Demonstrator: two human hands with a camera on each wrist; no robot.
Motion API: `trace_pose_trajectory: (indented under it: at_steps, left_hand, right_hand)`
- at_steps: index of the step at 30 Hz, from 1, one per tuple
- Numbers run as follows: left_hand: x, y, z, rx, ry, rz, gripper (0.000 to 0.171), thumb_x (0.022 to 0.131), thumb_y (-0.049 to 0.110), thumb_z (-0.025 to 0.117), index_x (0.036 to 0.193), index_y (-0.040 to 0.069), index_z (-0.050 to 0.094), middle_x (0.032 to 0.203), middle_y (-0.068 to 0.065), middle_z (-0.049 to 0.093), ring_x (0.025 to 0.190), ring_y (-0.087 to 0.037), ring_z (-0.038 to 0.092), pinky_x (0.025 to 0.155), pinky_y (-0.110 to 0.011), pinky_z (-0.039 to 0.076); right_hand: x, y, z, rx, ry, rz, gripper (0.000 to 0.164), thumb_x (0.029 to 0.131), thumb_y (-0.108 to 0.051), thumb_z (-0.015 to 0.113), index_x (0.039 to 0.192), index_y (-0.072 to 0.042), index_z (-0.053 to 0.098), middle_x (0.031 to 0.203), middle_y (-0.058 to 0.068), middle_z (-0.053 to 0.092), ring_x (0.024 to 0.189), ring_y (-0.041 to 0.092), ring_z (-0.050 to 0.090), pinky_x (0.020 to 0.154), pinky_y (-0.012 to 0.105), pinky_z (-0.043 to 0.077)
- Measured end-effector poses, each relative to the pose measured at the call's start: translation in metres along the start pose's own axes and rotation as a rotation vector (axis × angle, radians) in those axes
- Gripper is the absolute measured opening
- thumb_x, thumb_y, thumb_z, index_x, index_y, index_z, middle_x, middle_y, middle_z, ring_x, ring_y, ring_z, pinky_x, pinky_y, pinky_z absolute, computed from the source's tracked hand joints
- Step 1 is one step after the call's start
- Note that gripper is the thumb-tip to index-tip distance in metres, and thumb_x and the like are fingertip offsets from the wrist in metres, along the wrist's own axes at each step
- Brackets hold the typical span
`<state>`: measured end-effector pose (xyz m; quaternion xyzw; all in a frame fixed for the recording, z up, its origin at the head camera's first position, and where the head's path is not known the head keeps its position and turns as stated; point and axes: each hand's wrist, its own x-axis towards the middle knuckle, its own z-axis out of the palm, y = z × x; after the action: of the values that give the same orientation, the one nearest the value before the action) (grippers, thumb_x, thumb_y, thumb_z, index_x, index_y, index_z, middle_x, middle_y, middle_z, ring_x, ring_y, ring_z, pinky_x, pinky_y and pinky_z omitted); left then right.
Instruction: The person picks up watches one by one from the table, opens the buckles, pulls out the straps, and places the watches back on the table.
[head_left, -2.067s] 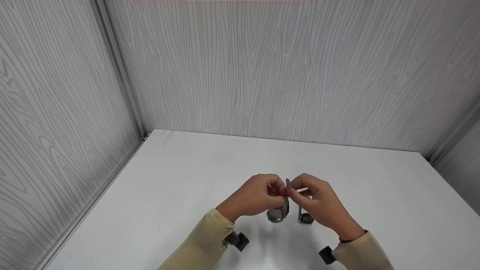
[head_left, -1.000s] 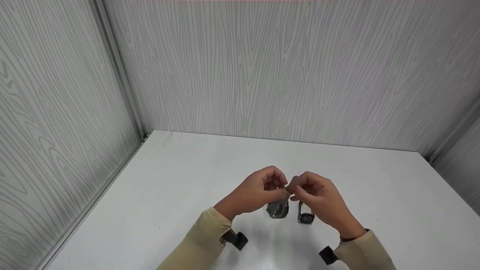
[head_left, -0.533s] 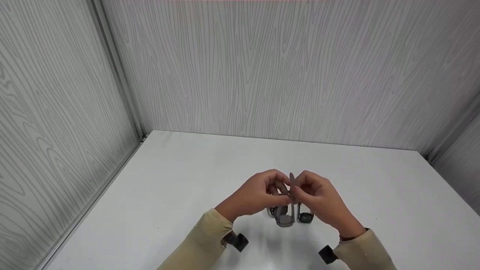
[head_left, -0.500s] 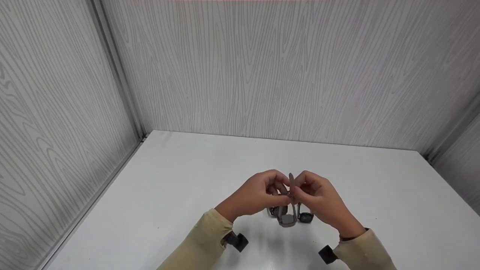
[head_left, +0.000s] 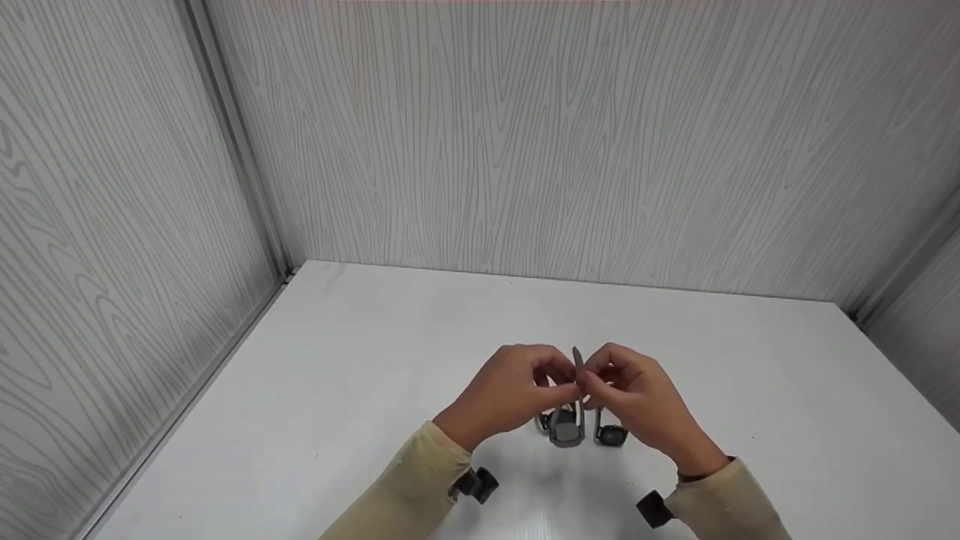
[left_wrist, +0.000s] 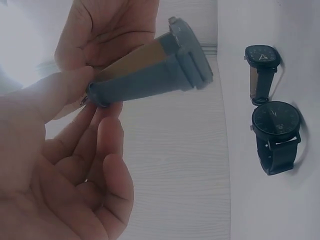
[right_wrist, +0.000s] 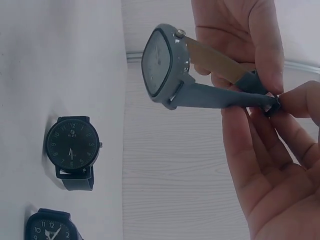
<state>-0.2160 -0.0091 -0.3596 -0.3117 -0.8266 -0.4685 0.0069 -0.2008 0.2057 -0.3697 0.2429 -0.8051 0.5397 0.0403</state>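
Note:
A grey wristwatch (head_left: 567, 430) hangs above the table, its dial end lowest in the head view. My left hand (head_left: 510, 390) pinches the strap close to the buckle. From the other side, the right hand (head_left: 637, 394) pinches the strap's free end, which points up between the hands. The strap forms a loop, with a tan inner side showing in the left wrist view. In the right wrist view the pale round dial (right_wrist: 156, 65) faces left, and fingers partly hide the buckle (right_wrist: 272, 106).
Two black watches stand on the white table (head_left: 390, 337), below the held one: a round-dial watch (right_wrist: 73, 145) and a squarish-dial watch (head_left: 613, 435). Wood-grain panels (head_left: 525, 150) enclose the table at the back and sides.
The held watch has swung about below the hands, its dial now lower than a second ago. The strap's free end, earlier leaning right, stands nearly upright. Both hands have shifted only slightly.

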Motion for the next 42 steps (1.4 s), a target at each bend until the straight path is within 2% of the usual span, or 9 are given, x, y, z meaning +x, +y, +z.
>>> trace_pose_trajectory:
  at_steps: [3,6,13,18,25,29,33,38,42]
  left_hand:
    - [0.0003,-0.0004,0.0001,0.016,0.033,0.046,0.007,0.095,0.029,0.075,0.098,0.023,0.078,0.087,0.019,0.071,0.075,-0.002,0.06,0.065,-0.023,0.05]
    - [0.0005,-0.0015,-0.0006,-0.025,0.046,0.066,0.005,0.095,0.027,0.075,0.096,0.023,0.079,0.087,0.018,0.071,0.075,-0.004,0.061,0.063,-0.022,0.05]
    - [0.0009,-0.0044,-0.004,-0.152,0.062,0.051,0.007,0.095,0.028,0.075,0.098,0.023,0.078,0.089,0.013,0.072,0.076,-0.014,0.063,0.064,-0.024,0.051]
    - [0.0008,-0.0039,-0.0051,-0.185,0.064,0.031,0.009,0.098,0.028,0.072,0.101,0.021,0.077,0.092,0.011,0.072,0.081,-0.013,0.065,0.067,-0.027,0.054]
    - [0.0013,-0.0011,-0.0036,-0.21,0.043,0.032,0.018,0.1,0.032,0.069,0.11,0.017,0.072,0.1,0.008,0.071,0.094,-0.007,0.068,0.083,-0.03,0.057]
    - [0.0014,-0.0011,-0.0029,-0.22,0.039,0.022,0.022,0.102,0.036,0.067,0.113,0.017,0.069,0.102,0.007,0.072,0.093,-0.01,0.07,0.081,-0.03,0.058]
    - [0.0015,-0.0007,-0.0027,-0.247,0.023,-0.005,0.024,0.099,0.033,0.071,0.116,0.016,0.069,0.102,0.005,0.073,0.091,-0.012,0.071,0.081,-0.029,0.058]
    - [0.0014,-0.0005,-0.0032,-0.243,0.018,-0.056,0.025,0.096,0.028,0.075,0.117,0.016,0.071,0.104,0.008,0.073,0.093,-0.008,0.07,0.084,-0.028,0.057]
    - [0.0017,-0.0008,-0.0029,-0.243,0.013,-0.072,0.023,0.097,0.031,0.074,0.114,0.014,0.074,0.1,0.009,0.074,0.091,-0.014,0.072,0.081,-0.027,0.058]
  right_hand:
    - [-0.0002,-0.0001,0.0002,0.013,-0.005,-0.002,0.013,0.102,-0.014,0.067,0.098,-0.003,0.064,0.096,0.012,0.068,0.079,0.021,0.07,0.073,0.035,0.061]
    - [-0.0006,-0.0004,0.0,0.036,-0.016,-0.003,0.014,0.103,-0.016,0.066,0.102,-0.002,0.063,0.098,0.013,0.067,0.083,0.025,0.07,0.074,0.031,0.059]
    - [-0.0008,-0.0004,-0.0004,0.039,-0.057,0.023,0.019,0.103,-0.016,0.065,0.115,-0.003,0.06,0.103,0.015,0.065,0.089,0.025,0.068,0.075,0.031,0.057]
    - [0.0003,-0.0001,-0.0004,0.009,-0.092,0.053,0.019,0.102,-0.021,0.067,0.113,-0.005,0.065,0.102,0.013,0.068,0.091,0.027,0.068,0.078,0.032,0.058]
    - [-0.0003,-0.0013,-0.0006,0.009,-0.031,0.013,0.016,0.102,-0.018,0.068,0.108,-0.003,0.067,0.095,0.01,0.067,0.084,0.024,0.066,0.073,0.031,0.058]
    - [0.0001,-0.0017,-0.0001,0.0,0.012,-0.012,0.014,0.101,-0.017,0.068,0.105,-0.003,0.067,0.091,0.01,0.066,0.079,0.022,0.064,0.066,0.03,0.056]
    - [0.0008,-0.0006,-0.0008,-0.001,0.036,0.012,0.012,0.101,-0.016,0.068,0.104,-0.004,0.067,0.092,0.012,0.067,0.08,0.027,0.065,0.067,0.031,0.059]
    - [0.0018,0.001,-0.0013,-0.002,0.028,0.036,0.013,0.101,-0.016,0.069,0.104,-0.003,0.066,0.092,0.013,0.066,0.079,0.02,0.066,0.068,0.032,0.06]
    - [0.001,0.0009,-0.0011,0.0,0.019,0.035,0.014,0.101,-0.016,0.069,0.105,-0.003,0.066,0.093,0.012,0.066,0.081,0.022,0.066,0.069,0.034,0.06]
